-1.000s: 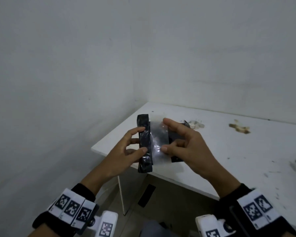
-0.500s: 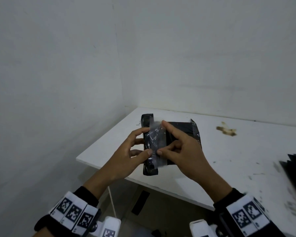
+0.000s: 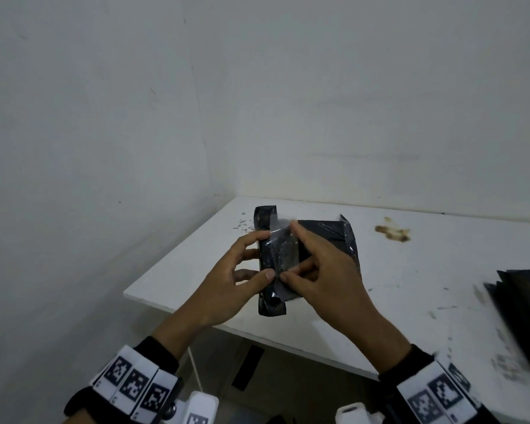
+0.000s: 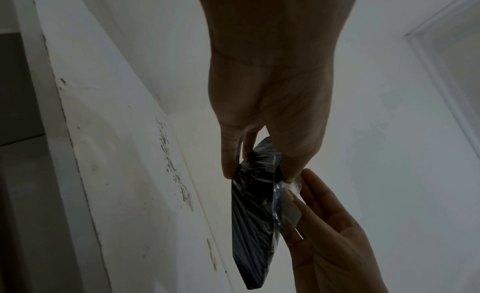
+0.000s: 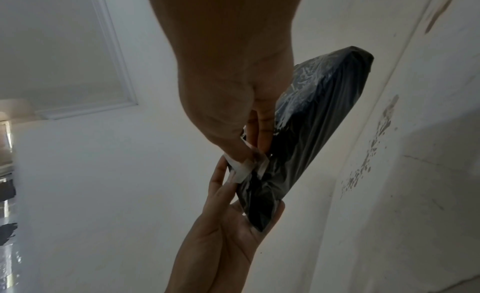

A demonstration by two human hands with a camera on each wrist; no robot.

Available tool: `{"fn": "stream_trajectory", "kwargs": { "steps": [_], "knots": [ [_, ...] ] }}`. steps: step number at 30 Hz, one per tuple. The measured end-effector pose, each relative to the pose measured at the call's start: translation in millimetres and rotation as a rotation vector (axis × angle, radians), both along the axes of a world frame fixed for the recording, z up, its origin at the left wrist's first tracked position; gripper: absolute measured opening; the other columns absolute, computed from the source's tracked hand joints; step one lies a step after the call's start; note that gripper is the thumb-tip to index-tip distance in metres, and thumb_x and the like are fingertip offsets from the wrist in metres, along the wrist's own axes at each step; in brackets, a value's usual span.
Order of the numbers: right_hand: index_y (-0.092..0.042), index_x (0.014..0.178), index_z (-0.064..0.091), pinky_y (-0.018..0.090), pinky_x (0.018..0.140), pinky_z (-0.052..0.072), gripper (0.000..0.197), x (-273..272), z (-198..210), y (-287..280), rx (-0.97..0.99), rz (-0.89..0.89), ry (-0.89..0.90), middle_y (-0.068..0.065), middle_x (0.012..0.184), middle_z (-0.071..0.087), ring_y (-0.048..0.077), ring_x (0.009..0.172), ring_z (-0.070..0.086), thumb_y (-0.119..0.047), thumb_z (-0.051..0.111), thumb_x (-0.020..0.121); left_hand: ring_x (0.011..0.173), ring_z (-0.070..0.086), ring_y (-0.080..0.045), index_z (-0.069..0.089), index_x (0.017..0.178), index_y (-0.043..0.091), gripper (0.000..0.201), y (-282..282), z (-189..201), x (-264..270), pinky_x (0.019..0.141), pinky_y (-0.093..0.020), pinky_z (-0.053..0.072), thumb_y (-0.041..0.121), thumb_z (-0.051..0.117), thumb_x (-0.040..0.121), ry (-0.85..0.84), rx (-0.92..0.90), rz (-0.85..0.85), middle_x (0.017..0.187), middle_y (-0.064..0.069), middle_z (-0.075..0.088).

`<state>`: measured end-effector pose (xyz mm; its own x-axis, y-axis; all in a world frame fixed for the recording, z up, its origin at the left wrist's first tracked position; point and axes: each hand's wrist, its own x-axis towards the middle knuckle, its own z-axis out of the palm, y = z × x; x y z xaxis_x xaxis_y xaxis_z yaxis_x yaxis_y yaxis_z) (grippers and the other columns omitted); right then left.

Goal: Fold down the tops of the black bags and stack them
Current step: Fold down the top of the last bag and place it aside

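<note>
The person held one black bag (image 3: 325, 240) up in both hands, above the near-left corner of the white tabletop (image 3: 410, 270), not resting on it. The left hand (image 3: 227, 289) had its thumb and fingers curled round the bag's top end, where a clear, shiny flap (image 3: 280, 252) lay over the black film. The right hand (image 3: 328, 276) pinched that same flap between thumb and forefinger, its other fingers tucked against the bag's face. So both grips were closed on the bag, neither hand spread.

From the wrist views the bag (image 5: 311, 133) looked thin, wrinkled and glossy, filled just enough to keep a flat slab shape. I judged it light and soft, the film slippery, so a pinch near the edge of the flap seemed the sensible hold, with the other hand bracing the body close to the fold line; gripped further down, it would probably buckle.

More black bags (image 3: 520, 304) lay at the right edge of the tabletop, blurred, well apart from the hands. A brown stain (image 3: 392, 232) marked the surface near the back wall.
</note>
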<state>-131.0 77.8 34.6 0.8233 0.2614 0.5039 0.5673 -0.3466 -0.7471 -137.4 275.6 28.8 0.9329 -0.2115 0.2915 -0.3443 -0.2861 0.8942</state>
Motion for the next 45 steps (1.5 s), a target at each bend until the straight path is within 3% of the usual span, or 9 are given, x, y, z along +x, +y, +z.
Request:
{"fn": "stream_trajectory", "kwargs": {
  "steps": [7, 10, 16, 21, 27, 32, 36, 42, 45],
  "knots": [
    [-0.027, 0.155, 0.032, 0.014, 0.071, 0.055, 0.084, -3, -2, -2, -0.016, -0.045, -0.023, -0.013, 0.133, 0.053, 0.008, 0.082, 0.066, -0.006, 0.075, 0.085, 0.105, 0.071, -0.017, 0.045, 0.133, 0.053, 0.061, -10, 0, -2, 0.086, -0.035, 0.061, 0.034, 0.076, 0.084, -0.001, -0.037, 0.011, 0.134, 0.006, 0.054],
    [-0.029, 0.154, 0.033, 0.015, 0.071, 0.056, 0.085, -4, -2, -7, -0.023, -0.043, -0.008, -0.011, 0.131, 0.054, 0.006, 0.082, 0.065, -0.006, 0.075, 0.084, 0.105, 0.070, -0.016, 0.044, 0.132, 0.054, 0.071, -15, -3, -2, 0.080, -0.031, 0.062, 0.024, 0.082, 0.082, -0.015, -0.024, 0.014, 0.133, 0.008, 0.052],
    [-0.039, 0.142, 0.046, 0.009, 0.070, 0.051, 0.067, -4, 8, -18, 0.008, -0.046, 0.003, -0.025, 0.105, 0.057, -0.004, 0.087, 0.060, -0.019, 0.077, 0.085, 0.101, 0.071, -0.014, 0.041, 0.134, 0.052, 0.073, -20, -5, -3, 0.076, -0.027, 0.060, 0.017, 0.081, 0.083, 0.011, -0.014, -0.002, 0.130, 0.006, 0.054],
    [-0.039, 0.122, 0.051, 0.013, 0.071, 0.051, 0.048, 8, 18, -20, 0.138, -0.135, 0.034, -0.013, 0.098, 0.067, 0.002, 0.085, 0.064, -0.036, 0.078, 0.083, 0.100, 0.070, -0.014, 0.039, 0.132, 0.056, 0.073, -27, -9, -5, 0.079, -0.032, 0.062, 0.020, 0.081, 0.084, 0.026, 0.021, -0.012, 0.129, 0.009, 0.054],
    [-0.037, 0.114, 0.050, 0.024, 0.070, 0.055, 0.049, 18, 20, -20, 0.161, -0.140, 0.049, -0.004, 0.084, 0.071, 0.009, 0.075, 0.067, -0.015, 0.080, 0.082, 0.100, 0.070, -0.010, 0.036, 0.127, 0.061, 0.074, -33, -9, -7, 0.080, -0.031, 0.062, 0.020, 0.080, 0.084, 0.034, 0.005, -0.031, 0.128, 0.011, 0.055],
    [-0.038, 0.111, 0.051, 0.019, 0.066, 0.052, 0.046, 21, 19, -22, 0.117, -0.176, 0.060, -0.003, 0.083, 0.068, 0.005, 0.070, 0.063, -0.016, 0.080, 0.082, 0.101, 0.071, -0.019, 0.032, 0.130, 0.060, 0.079, -30, -10, -8, 0.086, -0.040, 0.062, 0.022, 0.082, 0.083, 0.060, 0.006, -0.030, 0.130, 0.006, 0.055],
    [-0.035, 0.110, 0.052, 0.012, 0.059, 0.046, 0.041, 20, 18, -21, 0.075, -0.232, 0.046, -0.005, 0.083, 0.064, 0.001, 0.065, 0.058, -0.019, 0.078, 0.083, 0.101, 0.070, -0.015, 0.034, 0.129, 0.059, 0.072, -32, -12, -10, 0.085, -0.039, 0.062, 0.020, 0.078, 0.087, 0.061, 0.039, -0.073, 0.131, 0.008, 0.054],
    [-0.037, 0.109, 0.051, 0.024, 0.062, 0.042, 0.037, 20, 21, -23, -0.075, -0.339, 0.064, -0.009, 0.087, 0.062, 0.008, 0.083, 0.061, -0.039, 0.076, 0.083, 0.101, 0.069, -0.015, 0.045, 0.126, 0.056, 0.061, -31, -15, -10, 0.081, -0.037, 0.062, 0.019, 0.076, 0.089, 0.064, 0.076, -0.107, 0.132, 0.009, 0.050],
    [-0.040, 0.109, 0.053, 0.034, 0.079, 0.043, 0.036, 26, 24, -28, -0.167, -0.336, 0.066, -0.017, 0.092, 0.061, 0.012, 0.100, 0.051, -0.048, 0.074, 0.082, 0.103, 0.068, -0.015, 0.045, 0.127, 0.055, 0.063, -27, -15, -9, 0.082, -0.037, 0.062, 0.019, 0.078, 0.087, 0.087, 0.089, -0.120, 0.132, 0.009, 0.051]
  ]
}}
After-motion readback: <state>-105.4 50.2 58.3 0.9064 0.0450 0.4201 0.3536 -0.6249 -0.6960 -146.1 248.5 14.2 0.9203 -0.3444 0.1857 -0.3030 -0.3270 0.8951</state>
